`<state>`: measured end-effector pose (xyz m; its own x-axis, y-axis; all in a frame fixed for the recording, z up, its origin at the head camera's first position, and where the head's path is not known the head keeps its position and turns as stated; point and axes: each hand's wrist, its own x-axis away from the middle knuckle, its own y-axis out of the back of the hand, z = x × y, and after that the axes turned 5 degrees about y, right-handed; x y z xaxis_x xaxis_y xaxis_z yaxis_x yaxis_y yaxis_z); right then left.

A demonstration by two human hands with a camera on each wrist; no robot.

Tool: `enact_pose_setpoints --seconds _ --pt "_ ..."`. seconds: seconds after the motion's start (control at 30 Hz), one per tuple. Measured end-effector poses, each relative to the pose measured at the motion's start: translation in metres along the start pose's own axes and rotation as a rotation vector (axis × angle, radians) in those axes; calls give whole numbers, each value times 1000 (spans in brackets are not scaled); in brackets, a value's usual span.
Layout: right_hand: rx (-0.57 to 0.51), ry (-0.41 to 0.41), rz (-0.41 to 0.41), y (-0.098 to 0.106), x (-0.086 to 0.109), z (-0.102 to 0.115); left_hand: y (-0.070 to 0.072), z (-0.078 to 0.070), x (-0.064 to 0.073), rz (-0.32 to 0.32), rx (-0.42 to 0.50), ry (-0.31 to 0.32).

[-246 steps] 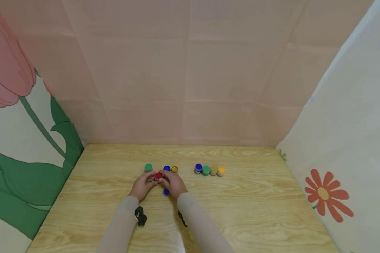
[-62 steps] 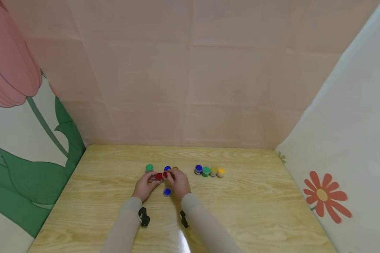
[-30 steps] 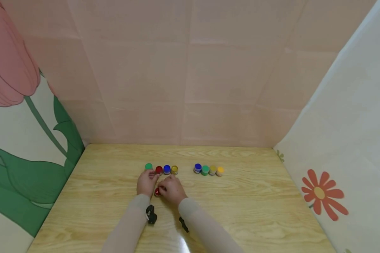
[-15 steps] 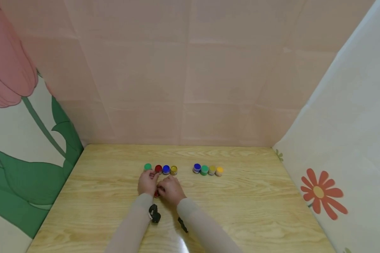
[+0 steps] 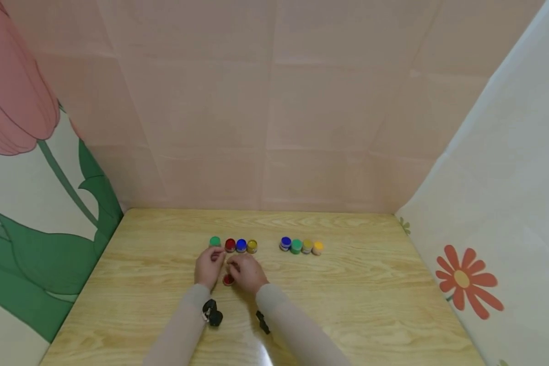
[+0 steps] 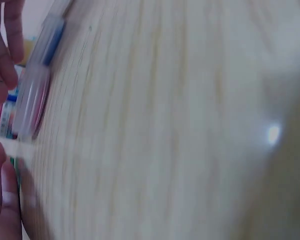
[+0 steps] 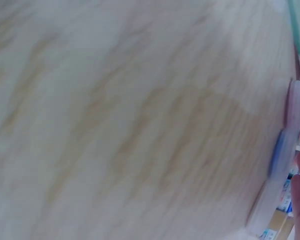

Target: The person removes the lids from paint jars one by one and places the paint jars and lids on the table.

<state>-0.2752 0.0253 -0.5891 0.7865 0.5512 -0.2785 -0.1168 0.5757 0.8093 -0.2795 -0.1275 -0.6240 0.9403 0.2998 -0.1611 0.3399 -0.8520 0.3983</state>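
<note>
In the head view my left hand (image 5: 209,267) hovers just in front of the green-capped paint pot (image 5: 215,241), fingers loosely bent and holding nothing. Beside it my right hand (image 5: 247,273) is above the table, also with nothing visible in its fingers. A red lid (image 5: 228,279) lies on the table between the hands. The wrist views show it in a line with a blue lid (image 7: 277,155) and another pale-sided lid (image 7: 264,202); the right hand hides those two from the head camera. Uncapped red (image 5: 230,245), blue (image 5: 241,246) and yellow (image 5: 252,246) pots stand behind.
Further right stands a second row of capped pots: dark blue (image 5: 285,243), green (image 5: 296,246), ochre (image 5: 307,246) and orange (image 5: 317,247). The wooden table (image 5: 370,290) is bounded by a pink back sheet (image 5: 265,127) and flower-printed side sheets.
The red pot, earlier held in both hands, had its lid taken off and now stands in the left row. The lid was laid on the table, and the right hand has let go of it.
</note>
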Motion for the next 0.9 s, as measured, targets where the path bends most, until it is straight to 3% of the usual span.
enact_pose_setpoints --seconds 0.17,0.3,0.47,0.7,0.9 --pt "-145 -146 28 -2 -7 9 19 -2 0 -76 2 23" --pt "-206 -217 22 -8 -14 14 28 0 -5 -73 -18 49" --pt "-252 -222 52 -14 -23 18 34 -2 -13 22 -11 78" --pt "-259 -290 145 -13 -36 27 38 -6 -23 182 54 40" --pt "-287 -297 135 -15 -41 25 37 -2 -28 214 37 6"
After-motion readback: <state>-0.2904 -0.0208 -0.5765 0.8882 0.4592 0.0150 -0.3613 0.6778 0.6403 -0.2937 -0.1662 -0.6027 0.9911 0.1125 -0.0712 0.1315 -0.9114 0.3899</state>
